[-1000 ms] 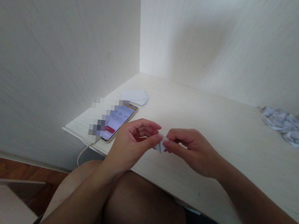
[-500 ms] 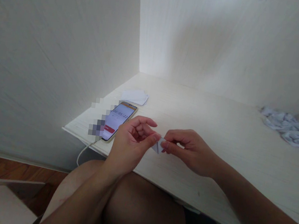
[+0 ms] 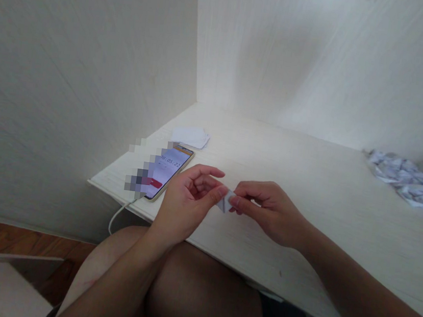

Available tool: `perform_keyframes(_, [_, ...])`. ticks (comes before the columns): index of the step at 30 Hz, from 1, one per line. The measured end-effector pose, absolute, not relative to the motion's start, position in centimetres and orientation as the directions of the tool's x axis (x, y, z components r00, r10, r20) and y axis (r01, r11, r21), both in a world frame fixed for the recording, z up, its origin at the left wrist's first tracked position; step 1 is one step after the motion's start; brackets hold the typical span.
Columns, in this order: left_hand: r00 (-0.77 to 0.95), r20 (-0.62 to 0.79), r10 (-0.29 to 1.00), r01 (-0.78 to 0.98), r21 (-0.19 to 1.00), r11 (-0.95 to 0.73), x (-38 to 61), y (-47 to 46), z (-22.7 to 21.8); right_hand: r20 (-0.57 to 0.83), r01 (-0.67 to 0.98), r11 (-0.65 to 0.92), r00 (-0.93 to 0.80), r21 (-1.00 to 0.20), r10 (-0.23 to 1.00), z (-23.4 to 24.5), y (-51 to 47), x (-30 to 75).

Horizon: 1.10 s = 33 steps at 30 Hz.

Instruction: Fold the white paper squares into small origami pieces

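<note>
My left hand (image 3: 186,204) and my right hand (image 3: 267,209) meet just above the near part of a pale wooden desk (image 3: 307,191). Between their fingertips they pinch a small folded piece of white paper (image 3: 226,201). The left thumb presses its left side, with the other left fingers curled above. On its right side, the thumb and forefinger of the right hand are closed. Most of the paper is hidden by the fingers.
A phone (image 3: 167,171) with a lit timer screen lies at the desk's left edge, a white cable (image 3: 117,215) hanging from it. A small stack of white paper slips (image 3: 191,136) sits behind it. A heap of folded paper pieces (image 3: 405,180) lies far right. Pale walls enclose the desk.
Both hands have stayed in place with the paper between them. The fingers have shifted slightly on the fold.
</note>
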State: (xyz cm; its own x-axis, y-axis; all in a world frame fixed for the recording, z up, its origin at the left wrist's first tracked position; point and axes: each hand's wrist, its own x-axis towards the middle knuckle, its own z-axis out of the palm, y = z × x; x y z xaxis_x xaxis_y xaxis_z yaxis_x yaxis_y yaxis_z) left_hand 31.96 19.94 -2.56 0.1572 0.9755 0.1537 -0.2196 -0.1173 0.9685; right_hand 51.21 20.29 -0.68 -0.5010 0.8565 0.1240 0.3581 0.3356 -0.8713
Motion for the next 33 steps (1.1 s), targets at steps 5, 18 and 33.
perform_keyframes(5, [0.169, 0.154, 0.973, -0.186, 0.975, -0.122, 31.84, 19.82, -2.49, 0.134, 0.355, 0.343, -0.499, -0.87, 0.856, -0.85, 20.27, 51.04])
perform_keyframes(18, [0.135, 0.138, 0.981, -0.176, 0.978, -0.114, 31.93, 19.92, -2.62, 0.171, 0.33, 0.363, -0.489, -0.871, 0.856, -1.11, 20.32, 50.99])
perform_keyframes(33, [0.186, 0.115, 0.976, -0.189, 0.979, -0.079, 31.75, 20.01, -2.79, 0.175, 0.34, 0.36, -0.47, -0.869, 0.865, -1.29, 20.29, 51.03])
